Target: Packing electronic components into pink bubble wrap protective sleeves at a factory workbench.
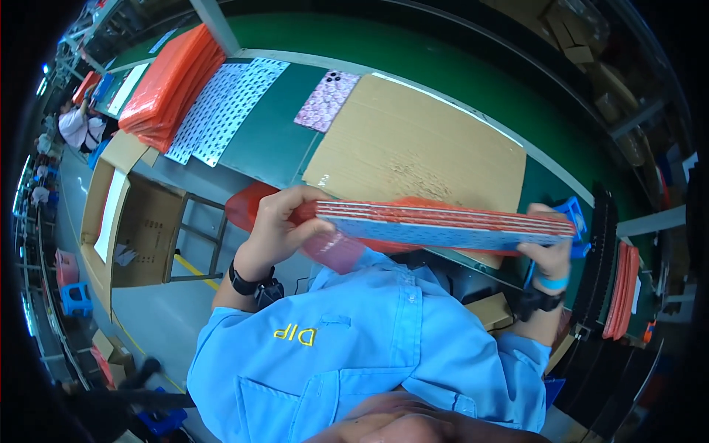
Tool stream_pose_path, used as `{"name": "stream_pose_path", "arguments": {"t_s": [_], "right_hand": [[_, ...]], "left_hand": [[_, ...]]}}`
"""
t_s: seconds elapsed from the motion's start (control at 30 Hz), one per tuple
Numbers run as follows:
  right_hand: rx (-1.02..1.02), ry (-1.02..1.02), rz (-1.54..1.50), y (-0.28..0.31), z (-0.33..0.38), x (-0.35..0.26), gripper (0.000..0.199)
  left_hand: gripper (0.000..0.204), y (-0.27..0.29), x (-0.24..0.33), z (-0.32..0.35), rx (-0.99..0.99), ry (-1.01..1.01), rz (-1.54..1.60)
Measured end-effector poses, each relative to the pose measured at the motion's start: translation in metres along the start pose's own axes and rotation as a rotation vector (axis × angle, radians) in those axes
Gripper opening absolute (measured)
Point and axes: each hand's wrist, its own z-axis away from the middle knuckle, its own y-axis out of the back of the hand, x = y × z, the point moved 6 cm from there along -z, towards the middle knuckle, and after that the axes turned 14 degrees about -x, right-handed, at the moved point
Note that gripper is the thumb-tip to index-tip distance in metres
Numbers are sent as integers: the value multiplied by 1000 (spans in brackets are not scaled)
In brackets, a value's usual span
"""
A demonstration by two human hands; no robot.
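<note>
Held in both hands, above the near edge of the table [262,144]: a stack of panels [443,225], layered with red wrap [247,203], blue patterned face toward the wearer. Pinched at the left end by the left hand [284,221], with thumb on the blue face and fingers curled over the opposite side. Pinched at the right end by the right hand [549,255], likewise between thumb and fingers. Hanging loose below and beyond the stack: more of the wrap.

On the table, against the far edge: a flat cardboard sheet [428,140], with a floral panel [325,101] touching or just beside its far left corner. Farther left, running from far edge to near edge: patterned sheets [240,111]. Near the left end: a pile of red bags [173,81]. Beyond the right hand, partly hidden: a blue plastic item [577,221]. Below the near edge, at left: an open carton [148,236].
</note>
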Motion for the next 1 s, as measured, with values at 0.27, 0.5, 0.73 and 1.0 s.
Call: {"name": "stream_pose_path", "arguments": {"t_s": [0.27,0.5,0.73,1.0], "right_hand": [[201,47,471,113,18,-157,66],[242,-329,616,133,-51,-221,44],[232,-166,1623,-10,-151,-167,20],[-199,-182,1381,-162,-152,-30,43]], "left_hand": [[19,14,-97,42,-370,397,-489],[18,37,-199,94,-97,855,-708],[21,-9,-94,77,-540,413,753],[27,-31,-101,99,-651,448,941]]}}
